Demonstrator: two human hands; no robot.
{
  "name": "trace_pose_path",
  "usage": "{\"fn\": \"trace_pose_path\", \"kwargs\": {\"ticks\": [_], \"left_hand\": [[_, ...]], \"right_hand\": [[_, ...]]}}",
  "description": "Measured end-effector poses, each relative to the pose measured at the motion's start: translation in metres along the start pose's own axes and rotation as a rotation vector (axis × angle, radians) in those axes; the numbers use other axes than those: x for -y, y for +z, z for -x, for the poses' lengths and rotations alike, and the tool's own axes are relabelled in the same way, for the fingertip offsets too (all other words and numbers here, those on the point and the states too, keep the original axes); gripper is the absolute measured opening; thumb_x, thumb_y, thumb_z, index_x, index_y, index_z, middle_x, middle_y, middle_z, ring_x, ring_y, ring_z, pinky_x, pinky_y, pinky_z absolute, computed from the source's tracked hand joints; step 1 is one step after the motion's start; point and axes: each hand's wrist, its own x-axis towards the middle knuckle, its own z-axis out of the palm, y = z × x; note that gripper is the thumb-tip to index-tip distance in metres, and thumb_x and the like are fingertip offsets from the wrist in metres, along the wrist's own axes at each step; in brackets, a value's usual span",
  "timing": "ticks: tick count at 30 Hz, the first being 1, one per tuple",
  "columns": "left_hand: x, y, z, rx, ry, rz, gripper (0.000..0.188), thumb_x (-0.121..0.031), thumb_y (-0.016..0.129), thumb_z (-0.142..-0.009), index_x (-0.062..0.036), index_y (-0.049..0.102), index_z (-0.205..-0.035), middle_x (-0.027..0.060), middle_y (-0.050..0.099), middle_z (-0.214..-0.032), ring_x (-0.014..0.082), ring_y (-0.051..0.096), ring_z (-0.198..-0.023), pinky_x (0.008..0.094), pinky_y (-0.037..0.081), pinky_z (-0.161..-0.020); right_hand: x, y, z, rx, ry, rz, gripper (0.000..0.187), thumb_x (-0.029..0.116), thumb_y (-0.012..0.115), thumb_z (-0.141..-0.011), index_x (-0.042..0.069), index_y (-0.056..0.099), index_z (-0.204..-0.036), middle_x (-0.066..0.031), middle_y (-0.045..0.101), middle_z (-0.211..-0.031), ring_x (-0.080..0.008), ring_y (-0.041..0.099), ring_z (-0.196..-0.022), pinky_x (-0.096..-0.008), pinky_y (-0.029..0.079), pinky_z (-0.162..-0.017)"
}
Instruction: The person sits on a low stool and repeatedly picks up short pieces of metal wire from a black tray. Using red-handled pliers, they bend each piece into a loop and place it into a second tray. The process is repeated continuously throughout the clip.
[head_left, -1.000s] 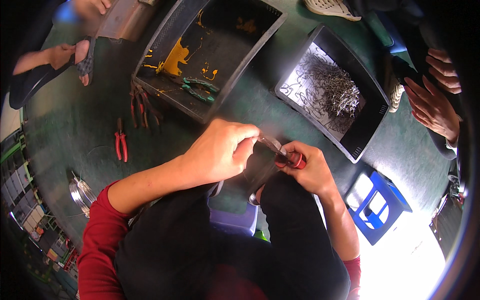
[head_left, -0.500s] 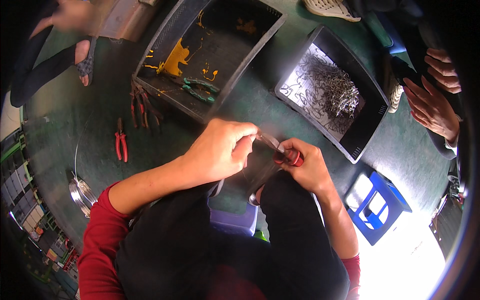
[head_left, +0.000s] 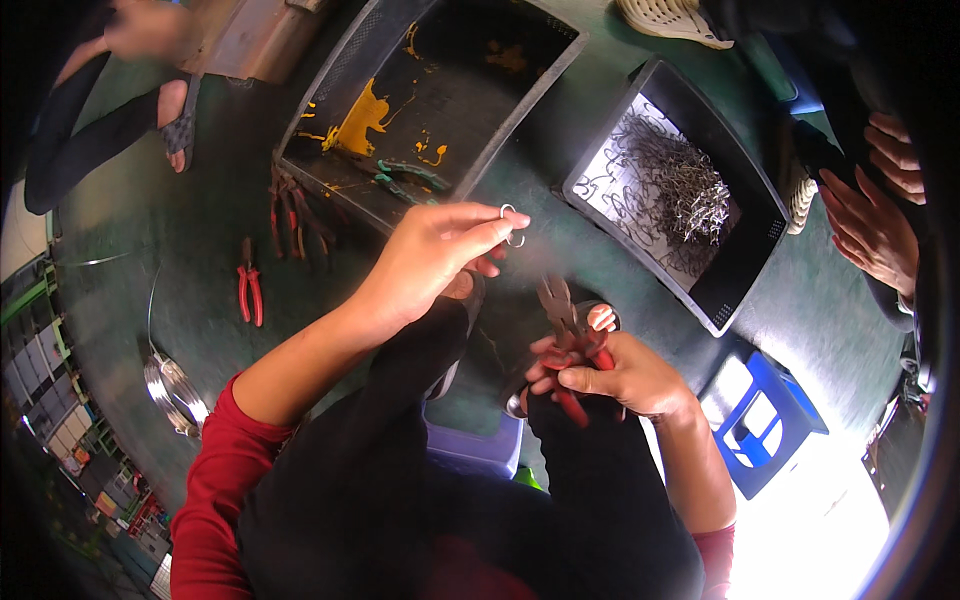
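Between the thumb and fingertips of my left hand [head_left: 428, 255] is a small S-shaped wire hook [head_left: 515, 239], its curved ends showing past the fingers. My right hand [head_left: 638, 374] is closed around the red handles of a pair of pliers [head_left: 562, 312]. The pliers' jaws point up and away from me, apart from the hook. To the right of the hook, a black tray [head_left: 742, 265] holds a tangled heap of bent wire hooks [head_left: 690, 195] on a white sheet.
A larger dark crate [head_left: 465, 90] with yellow stains holds green-handled pliers [head_left: 408, 178]. Red-handled pliers [head_left: 249, 288] lie on the floor at left, near a wire coil [head_left: 172, 395]. A blue stool [head_left: 765, 420] stands at right. Another person's hands [head_left: 870, 225] are at far right.
My left hand has moved up and away from the pliers, bringing the hook into view. My right hand has lowered, turning the pliers so their jaws point upward.
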Motion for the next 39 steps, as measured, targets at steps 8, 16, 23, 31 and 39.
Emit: {"fn": "trace_pose_path", "kwargs": {"ticks": [8, 16, 23, 31, 39], "left_hand": [[0.005, 0.008, 0.010, -0.042, 0.049, -0.012, 0.021, -0.011, 0.059, -0.094, -0.0002, 0.065, -0.110, 0.0070, 0.067, -0.100, 0.0131, 0.065, -0.088, 0.0266, 0.055, -0.074], [0.014, 0.013, 0.015, 0.000, 0.204, 0.072, 0.018, -0.005, 0.059, -0.093, -0.0002, 0.067, -0.108, 0.0056, 0.068, -0.099, 0.0098, 0.064, -0.089, 0.0220, 0.049, -0.076], [-0.012, -0.013, 0.002, 0.139, 0.149, -0.158, 0.028, -0.008, 0.052, -0.096, 0.0016, 0.059, -0.121, 0.0120, 0.064, -0.113, 0.0176, 0.062, -0.102, 0.0293, 0.050, -0.087], [-0.022, -0.006, -0.001, 0.322, -0.097, -0.291, 0.024, -0.018, 0.056, -0.097, 0.0003, 0.067, -0.107, 0.0058, 0.068, -0.083, 0.0104, 0.065, -0.073, 0.0232, 0.051, -0.063], [-0.016, 0.000, 0.008, 0.323, -0.098, -0.187, 0.022, -0.013, 0.053, -0.097, 0.0002, 0.065, -0.110, 0.0051, 0.066, -0.081, 0.0095, 0.061, -0.070, 0.0230, 0.048, -0.059]], "right_hand": [[0.007, 0.010, -0.005, 0.117, 0.064, -0.302, 0.050, 0.018, 0.063, -0.092, -0.006, 0.045, -0.132, -0.0188, 0.061, -0.119, -0.0290, 0.062, -0.109, -0.0363, 0.051, -0.091], [0.003, 0.008, -0.004, 0.101, 0.035, -0.305, 0.046, 0.019, 0.064, -0.091, -0.005, 0.049, -0.128, -0.0154, 0.062, -0.112, -0.0252, 0.064, -0.101, -0.0341, 0.052, -0.087], [0.002, 0.009, 0.001, -0.209, -0.048, 0.118, 0.032, 0.010, 0.065, -0.089, -0.007, 0.057, -0.115, -0.0076, 0.064, -0.089, -0.0123, 0.061, -0.078, -0.0252, 0.050, -0.073], [0.003, 0.003, 0.003, -0.334, -0.135, 0.464, 0.031, 0.011, 0.065, -0.090, -0.005, 0.059, -0.116, -0.0046, 0.065, -0.090, -0.0088, 0.059, -0.079, -0.0234, 0.049, -0.073], [-0.002, -0.001, 0.001, -0.311, -0.162, 0.522, 0.032, 0.013, 0.063, -0.092, -0.003, 0.059, -0.119, -0.0041, 0.067, -0.091, -0.0066, 0.057, -0.075, -0.0225, 0.047, -0.067]]}}
